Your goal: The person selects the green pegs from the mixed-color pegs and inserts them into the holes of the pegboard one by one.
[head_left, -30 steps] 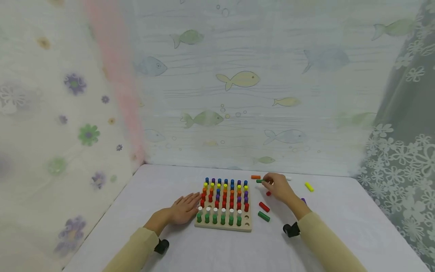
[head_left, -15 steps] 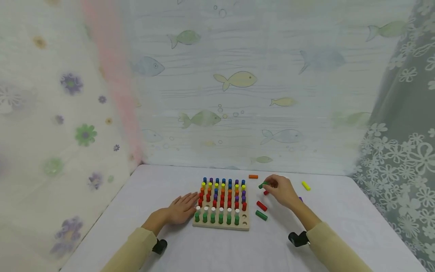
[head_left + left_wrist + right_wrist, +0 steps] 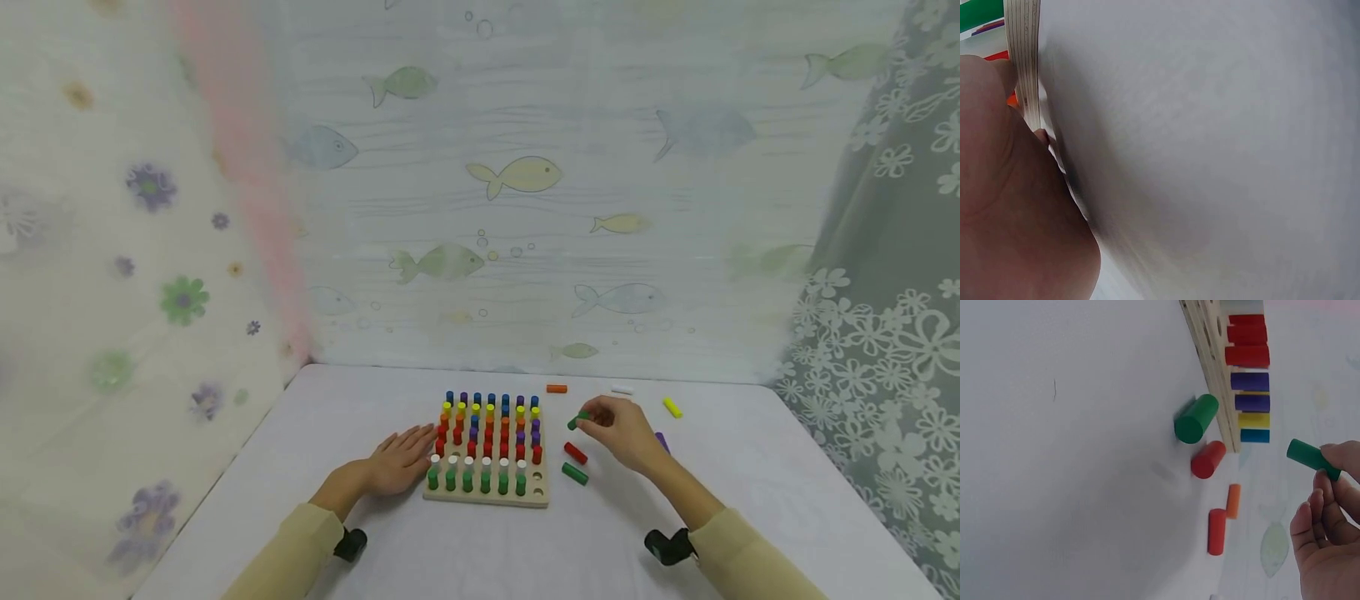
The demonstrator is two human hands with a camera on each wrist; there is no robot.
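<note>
In the head view my right hand (image 3: 621,429) pinches a green peg (image 3: 577,420) between thumb and fingertips, tilted, to the right of the wooden pegboard (image 3: 487,500). The right wrist view shows this green peg (image 3: 1310,456) by its upper end. My left hand (image 3: 397,462) lies flat with straight fingers, fingertips at the board's left edge. Rows of upright coloured pegs stand in the board, green ones (image 3: 468,482) nearest me. Two bare holes (image 3: 537,483) show at its near right corner. In the left wrist view the board's edge (image 3: 1024,56) meets the hand.
On the white tabletop, right of the board, lie a red peg (image 3: 575,452) and a green peg (image 3: 575,473). Farther off are orange (image 3: 557,388), white (image 3: 622,389), yellow (image 3: 672,407) and purple (image 3: 662,442) pegs. Another red peg (image 3: 1216,531) appears in the right wrist view.
My right hand has brought the pinched green peg nearer to me from the far part of the table, and the peg has tilted. The left hand stays at the board. The head view has shifted slightly.
</note>
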